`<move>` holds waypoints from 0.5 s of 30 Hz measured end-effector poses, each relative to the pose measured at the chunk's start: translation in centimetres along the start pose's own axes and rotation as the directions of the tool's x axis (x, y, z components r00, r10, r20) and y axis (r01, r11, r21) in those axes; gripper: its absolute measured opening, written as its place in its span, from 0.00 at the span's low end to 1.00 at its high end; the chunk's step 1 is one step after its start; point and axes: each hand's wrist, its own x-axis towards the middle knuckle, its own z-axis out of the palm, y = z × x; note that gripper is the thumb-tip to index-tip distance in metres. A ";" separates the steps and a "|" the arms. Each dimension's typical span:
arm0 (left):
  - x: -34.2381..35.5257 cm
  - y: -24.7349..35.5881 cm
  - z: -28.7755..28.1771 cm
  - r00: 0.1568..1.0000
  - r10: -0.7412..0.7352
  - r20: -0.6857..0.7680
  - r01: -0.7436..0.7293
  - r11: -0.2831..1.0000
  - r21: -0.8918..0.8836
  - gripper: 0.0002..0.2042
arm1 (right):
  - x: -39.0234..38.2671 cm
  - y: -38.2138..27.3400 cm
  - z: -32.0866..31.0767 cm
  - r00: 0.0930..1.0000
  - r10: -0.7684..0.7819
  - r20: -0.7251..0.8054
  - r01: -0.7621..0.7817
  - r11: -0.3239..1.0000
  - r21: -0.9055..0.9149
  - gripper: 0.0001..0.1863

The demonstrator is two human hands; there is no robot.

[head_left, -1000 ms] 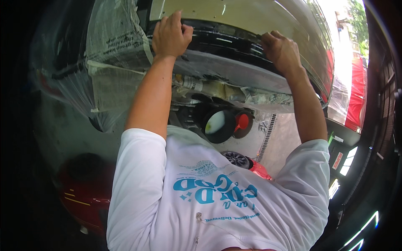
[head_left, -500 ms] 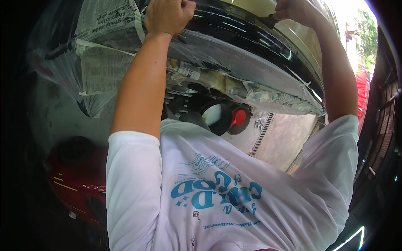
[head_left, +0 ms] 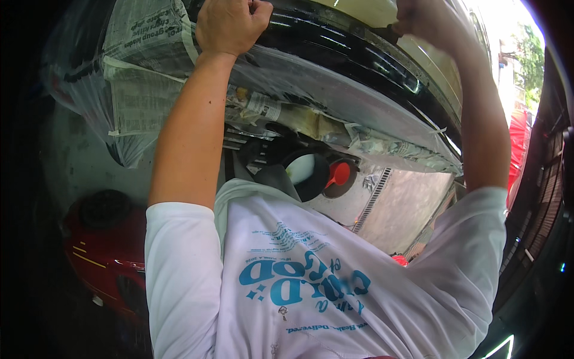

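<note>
Place was vehicle body workshop. Newspaper [head_left: 143, 102], tape [head_left: 186, 33] and plastic sheet [head_left: 98, 102] covered parts around glossy black car panel [head_left: 362, 51]. Red vehicle [head_left: 95, 278] stood at left. Concrete floor [head_left: 412, 203] had slotted drain [head_left: 371, 200]; dark bucket [head_left: 318, 182] sat there, red dipper [head_left: 339, 174] just beside. Strip light [head_left: 508, 347] glowed at lower right. Far right side opened to daylight and trees [head_left: 529, 69].

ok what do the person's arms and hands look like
A loose, short white fabric left sleeve and a matching right sleeve end near the elbows. The bare left forearm and right forearm show no watch or bracelet. The left hand and right hand are ungloved, the right one blurred.
</note>
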 end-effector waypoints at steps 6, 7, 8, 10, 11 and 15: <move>1.1 0.8 0.5 0.999 0.002 0.050 0.001 0.998 -0.064 0.31 | 1.1 5.9 1.3 0.994 -0.105 0.037 0.094 0.970 0.222 0.14; 1.1 0.5 0.7 0.999 0.013 0.039 -0.011 0.998 -0.061 0.31 | 0.2 6.4 2.9 0.988 -0.133 -0.072 0.149 0.934 0.324 0.12; 1.1 0.4 1.0 0.999 0.025 0.033 -0.023 0.998 -0.058 0.31 | -1.9 5.5 4.2 0.964 -0.100 -0.246 0.182 0.923 0.339 0.13; 0.8 0.3 0.6 0.999 0.044 -0.009 -0.044 0.999 -0.025 0.31 | -4.1 3.1 4.3 0.949 -0.058 -0.311 0.146 0.952 0.268 0.13; 0.9 0.6 0.7 0.998 0.064 -0.023 -0.064 0.998 -0.022 0.31 | -4.9 2.7 4.5 0.940 -0.022 -0.341 0.108 0.966 0.236 0.13; 0.9 0.7 1.0 0.998 0.060 0.008 -0.060 0.998 -0.034 0.31 | -4.8 2.6 6.0 0.892 -0.100 -0.441 0.198 0.963 0.181 0.13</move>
